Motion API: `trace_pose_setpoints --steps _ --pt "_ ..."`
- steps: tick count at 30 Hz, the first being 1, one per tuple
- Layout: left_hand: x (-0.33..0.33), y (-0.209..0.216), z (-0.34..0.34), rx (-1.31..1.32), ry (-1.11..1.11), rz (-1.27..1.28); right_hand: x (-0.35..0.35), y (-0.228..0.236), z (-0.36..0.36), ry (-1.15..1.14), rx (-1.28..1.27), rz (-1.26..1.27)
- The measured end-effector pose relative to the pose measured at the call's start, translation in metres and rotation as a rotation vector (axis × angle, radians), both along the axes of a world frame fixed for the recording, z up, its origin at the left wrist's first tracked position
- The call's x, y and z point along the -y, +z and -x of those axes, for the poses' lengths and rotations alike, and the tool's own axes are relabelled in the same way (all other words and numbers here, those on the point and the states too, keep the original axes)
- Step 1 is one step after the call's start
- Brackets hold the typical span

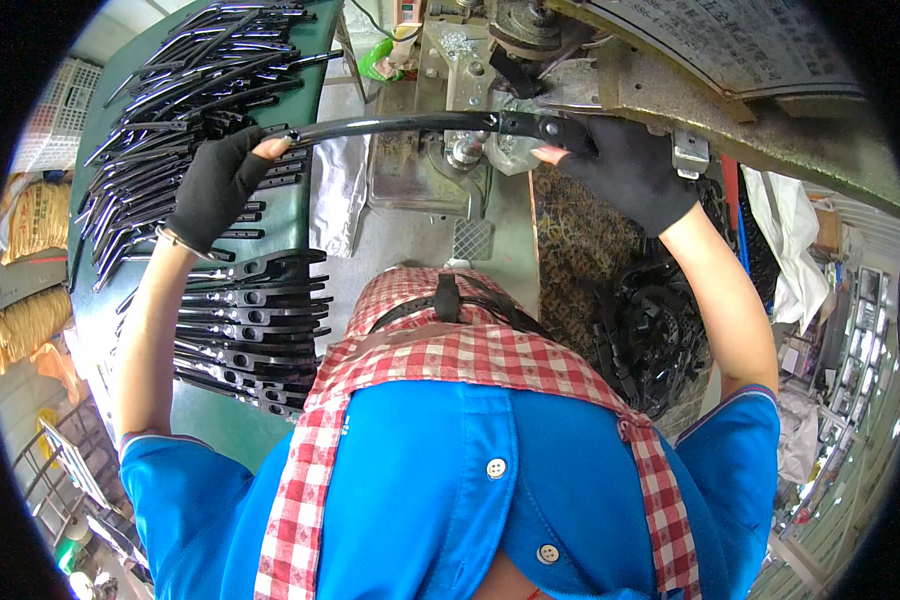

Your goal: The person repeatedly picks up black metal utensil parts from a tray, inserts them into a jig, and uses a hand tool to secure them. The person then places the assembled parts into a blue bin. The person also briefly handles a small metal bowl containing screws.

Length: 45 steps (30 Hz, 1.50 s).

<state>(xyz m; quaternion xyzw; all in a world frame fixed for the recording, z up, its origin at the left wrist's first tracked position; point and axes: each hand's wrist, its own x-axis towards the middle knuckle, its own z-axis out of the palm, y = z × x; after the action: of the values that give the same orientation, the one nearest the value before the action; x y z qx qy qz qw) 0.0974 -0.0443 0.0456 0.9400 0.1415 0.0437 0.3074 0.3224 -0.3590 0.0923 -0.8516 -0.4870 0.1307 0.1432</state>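
Both hands wear black fingerless gloves and hold one long black curved metal arm (400, 124) level across the front of a grey press machine (470, 110). The left hand (220, 185) has its grip clenched round the arm's left end, above the right edge of the green table (300, 215). The right hand (625, 170) grasps the arm's right end, where that end sits against the machine's metal fixture (515, 60).

The green table runs along the person's left. Its far part is covered with a spread of loose black arms (185, 110) lying side by side, and its near edge carries a neat stack of shorter black flat parts (255, 330). A crumpled clear plastic sheet (338, 195) hangs off the table's right edge, beside the machine.

To the person's right, under the right forearm, a heap of small black parts (655, 330) lies on a brown patterned cloth (580, 240). Tan sacks (35, 215) stand on the floor past the table's left edge, with a white plastic crate (60, 115) behind them. Shelving with small goods (850, 340) fills the room's right side.
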Motion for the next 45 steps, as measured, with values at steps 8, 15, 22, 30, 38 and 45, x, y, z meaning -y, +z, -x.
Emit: trace_pose_setpoints --steps 8,15,22,30,38,45 --pt "-0.015 -0.008 -0.012 0.196 -0.005 -0.321 -0.011 -0.005 -0.005 0.094 0.012 0.038" --pt "-0.026 -0.004 -0.021 -0.006 -0.114 0.058 -0.012 -0.024 -0.011 0.042 0.016 0.110" --pt "-0.032 -0.009 -0.037 0.000 -0.166 -0.199 -0.015 -0.065 -0.022 -0.047 -0.106 0.274" --pt "0.022 -0.030 -0.066 0.177 -0.357 -0.458 -0.007 -0.049 0.024 -0.055 0.376 -0.299" --pt "0.028 -0.017 -0.069 0.077 -0.349 -0.489 0.025 -0.087 0.075 0.040 -0.120 -0.384" --pt "0.028 -0.010 -0.067 0.050 -0.347 -0.452 0.020 -0.130 0.035 -0.135 -0.341 -0.292"
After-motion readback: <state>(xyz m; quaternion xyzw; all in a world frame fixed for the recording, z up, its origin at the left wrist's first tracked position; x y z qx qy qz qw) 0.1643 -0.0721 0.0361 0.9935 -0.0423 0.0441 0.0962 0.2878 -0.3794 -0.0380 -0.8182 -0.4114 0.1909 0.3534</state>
